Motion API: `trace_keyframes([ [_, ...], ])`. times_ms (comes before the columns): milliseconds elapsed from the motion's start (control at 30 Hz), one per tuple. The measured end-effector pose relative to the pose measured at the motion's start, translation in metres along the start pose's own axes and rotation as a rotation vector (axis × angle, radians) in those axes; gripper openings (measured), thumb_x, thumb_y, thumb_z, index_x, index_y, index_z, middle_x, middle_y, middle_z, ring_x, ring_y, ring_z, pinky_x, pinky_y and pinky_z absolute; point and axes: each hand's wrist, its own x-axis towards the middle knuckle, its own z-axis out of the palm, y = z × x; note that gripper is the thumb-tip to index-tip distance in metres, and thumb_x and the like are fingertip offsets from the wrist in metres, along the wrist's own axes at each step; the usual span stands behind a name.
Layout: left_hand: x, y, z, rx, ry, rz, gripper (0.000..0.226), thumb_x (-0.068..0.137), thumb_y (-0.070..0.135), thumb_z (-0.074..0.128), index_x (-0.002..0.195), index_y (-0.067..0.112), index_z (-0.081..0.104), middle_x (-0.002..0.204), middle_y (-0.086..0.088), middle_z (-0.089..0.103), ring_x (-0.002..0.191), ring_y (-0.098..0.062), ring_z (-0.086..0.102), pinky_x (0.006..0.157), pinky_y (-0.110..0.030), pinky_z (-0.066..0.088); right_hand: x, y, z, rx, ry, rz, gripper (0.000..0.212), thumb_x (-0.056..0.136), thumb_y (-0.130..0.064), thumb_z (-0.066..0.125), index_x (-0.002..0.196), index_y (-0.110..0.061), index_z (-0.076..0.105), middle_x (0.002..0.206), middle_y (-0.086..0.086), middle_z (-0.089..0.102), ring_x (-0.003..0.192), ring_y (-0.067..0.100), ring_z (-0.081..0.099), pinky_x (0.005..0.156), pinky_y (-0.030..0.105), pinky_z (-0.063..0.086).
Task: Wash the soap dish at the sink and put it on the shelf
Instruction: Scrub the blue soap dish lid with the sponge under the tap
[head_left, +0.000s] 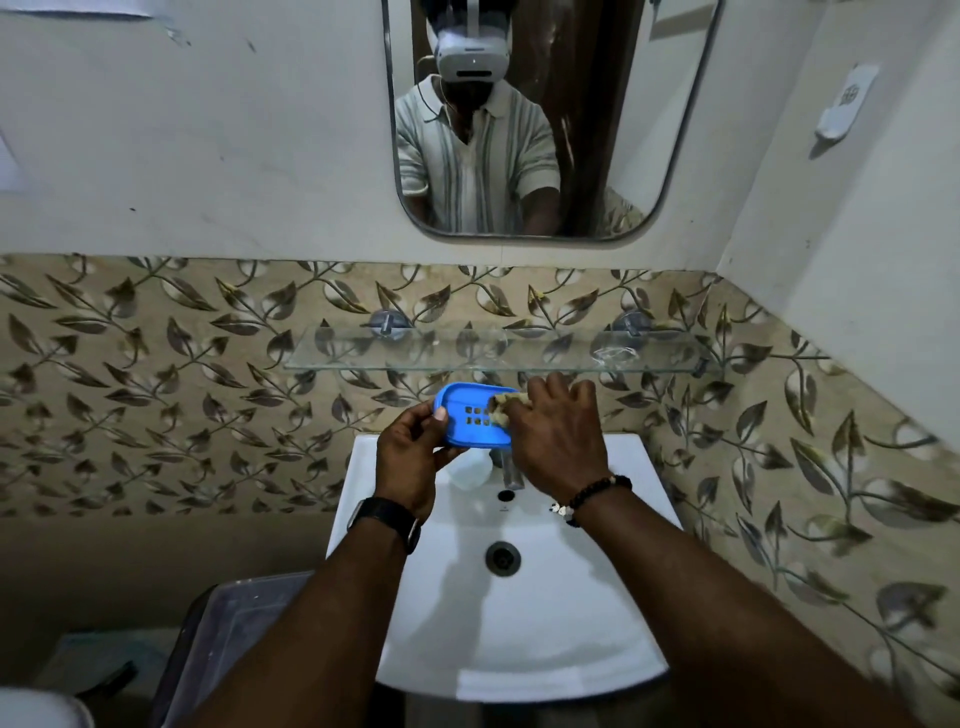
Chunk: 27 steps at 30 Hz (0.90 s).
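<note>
Leaf-patterned tiles (156, 364) cover the lower wall of a small bathroom, with plain pale wall above them. At the top centre of the frame hangs a mirror (550, 119) that reflects a person in a striped short-sleeved shirt wearing a white headset. Below the mirror, across the middle of the frame, a clear glass shelf (363, 353) is fixed to the tiles on two round metal mounts. A white sink (571, 597) fills the lower centre, its dark drain (503, 558) in the basin and a metal tap (511, 470) at its back edge, partly hidden behind the hands.

Both arms reach up from the bottom of the frame. The left hand (410, 457) holds the blue soap dish (470, 415) by its left end, thumb on the rim and fingers curled underneath. The dish is held in the air above the back of the sink, just below the front edge of the shelf, tilted with its slotted inside facing the camera. The right hand (558, 441) presses a yellowish scrubbing pad (501, 408) against the right end of the dish, fingers closed around it. A dark watch (387, 519) sits on the left wrist and a beaded bracelet (592, 499) on the right. A grey lidded bin (234, 623) stands at lower left.
</note>
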Motion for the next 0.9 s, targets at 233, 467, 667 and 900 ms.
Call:
trace_keyframes([
  [233,-0.007,-0.01,0.004,-0.1,0.02,-0.067,0.011,0.099,0.011,0.059,0.106,0.007,0.067,0.084,-0.003,0.077,0.073,-0.014,0.073,0.062,-0.027,0.059,-0.016,-0.036,0.007,0.454,-0.135,-0.038,0.031,0.087,-0.024,0.047,0.11,-0.03,0.067,0.095,-0.003,0.05,0.1,0.023,0.044,0.079,0.039,0.024],
  [467,-0.008,-0.003,0.003,-0.122,0.035,-0.094,0.009,0.096,0.01,0.063,0.1,0.005,0.07,0.095,-0.014,0.075,0.081,-0.022,0.075,0.067,-0.033,0.062,-0.015,-0.002,0.013,0.157,0.066,-0.144,0.019,0.091,-0.03,0.062,0.109,-0.032,0.062,0.096,-0.002,0.058,0.097,0.025,0.052,0.077,0.04,0.038],
  [667,-0.008,0.01,0.002,-0.226,-0.023,-0.163,0.033,0.095,0.001,0.06,0.122,0.02,0.063,0.102,-0.014,0.075,0.084,-0.03,0.075,0.071,-0.041,0.063,-0.009,0.008,0.011,0.306,0.061,-0.237,0.011,0.09,-0.018,0.061,0.101,-0.017,0.061,0.113,0.001,0.061,0.107,0.028,0.054,0.073,0.043,0.047],
  [900,-0.01,0.004,-0.014,0.513,-0.221,0.284,0.019,0.1,0.021,0.06,0.113,0.015,0.073,0.132,-0.008,0.054,0.122,-0.03,0.057,0.101,-0.042,0.05,-0.003,0.032,0.012,0.637,-0.106,-0.225,0.028,0.083,-0.007,0.068,0.11,-0.006,0.06,0.113,0.009,0.064,0.103,0.029,0.056,0.079,0.043,0.049],
])
